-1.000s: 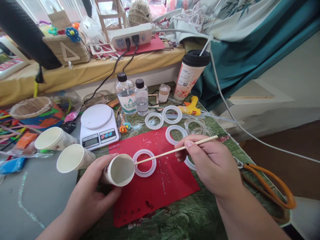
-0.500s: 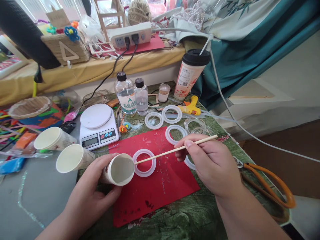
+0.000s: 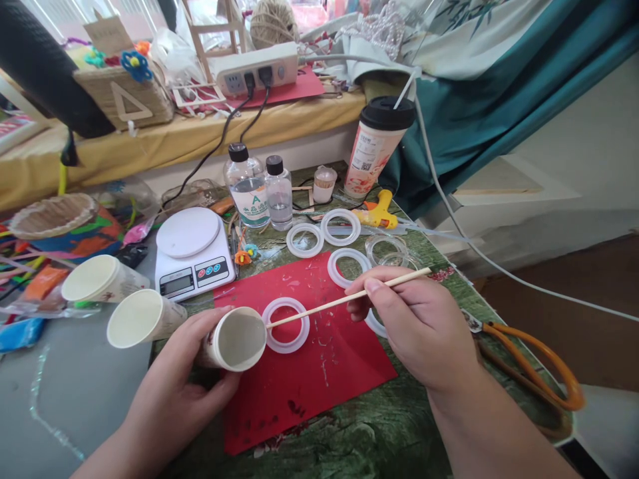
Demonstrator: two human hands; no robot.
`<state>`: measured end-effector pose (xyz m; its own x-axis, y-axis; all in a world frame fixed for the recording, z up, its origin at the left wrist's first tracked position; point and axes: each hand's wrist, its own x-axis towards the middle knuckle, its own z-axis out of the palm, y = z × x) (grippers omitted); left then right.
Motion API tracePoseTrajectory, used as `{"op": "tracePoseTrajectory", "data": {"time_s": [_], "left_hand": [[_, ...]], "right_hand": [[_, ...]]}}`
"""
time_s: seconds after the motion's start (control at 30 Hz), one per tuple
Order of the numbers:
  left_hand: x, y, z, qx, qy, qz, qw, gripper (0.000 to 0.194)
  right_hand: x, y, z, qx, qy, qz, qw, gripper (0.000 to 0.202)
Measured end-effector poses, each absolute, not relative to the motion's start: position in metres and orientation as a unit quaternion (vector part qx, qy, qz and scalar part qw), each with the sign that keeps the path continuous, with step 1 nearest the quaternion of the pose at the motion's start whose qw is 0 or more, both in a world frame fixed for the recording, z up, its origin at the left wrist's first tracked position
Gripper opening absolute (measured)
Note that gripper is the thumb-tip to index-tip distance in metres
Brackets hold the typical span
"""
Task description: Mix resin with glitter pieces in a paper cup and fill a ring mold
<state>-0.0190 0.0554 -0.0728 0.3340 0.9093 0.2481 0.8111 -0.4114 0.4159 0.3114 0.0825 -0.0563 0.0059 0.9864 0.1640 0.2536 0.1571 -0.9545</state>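
Note:
My left hand [image 3: 192, 386] is wrapped round a paper cup [image 3: 240, 339], which tilts to the right over the red sheet [image 3: 319, 386]. Greyish contents show inside the cup. My right hand [image 3: 419, 319] pinches a thin wooden stick [image 3: 344, 301]. The stick's far tip is at the cup's rim, above the left side of a translucent ring mould [image 3: 285, 324] lying on the red sheet. More ring moulds lie behind, among them one ring mould [image 3: 349, 267] just beyond my right fingers. Another ring mould [image 3: 375, 323] is partly hidden under my right hand.
Two paper cups [image 3: 134, 319] and a white digital scale [image 3: 190, 246] stand to the left. Behind are a labelled bottle [image 3: 248, 193], a smaller bottle [image 3: 279, 199], a tall drink cup [image 3: 377, 146] and a yellow glue gun [image 3: 379, 211]. Orange-handled scissors [image 3: 539, 352] lie at the right edge.
The whole view has shifted slightly to the left. Both hands keep their hold, and the cup and stick stay almost the same relative to the ring mould.

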Motion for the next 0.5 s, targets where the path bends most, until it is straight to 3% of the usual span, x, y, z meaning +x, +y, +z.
{"op": "tracePoseTrajectory", "data": {"time_s": [0.5], "left_hand": [[-0.0197, 0.0542, -0.0739, 0.808, 0.532, 0.225, 0.115, 0.049]], "right_hand": [[0.3094, 0.0843, -0.0542, -0.523, -0.586, 0.38, 0.487, 0.029]]}}
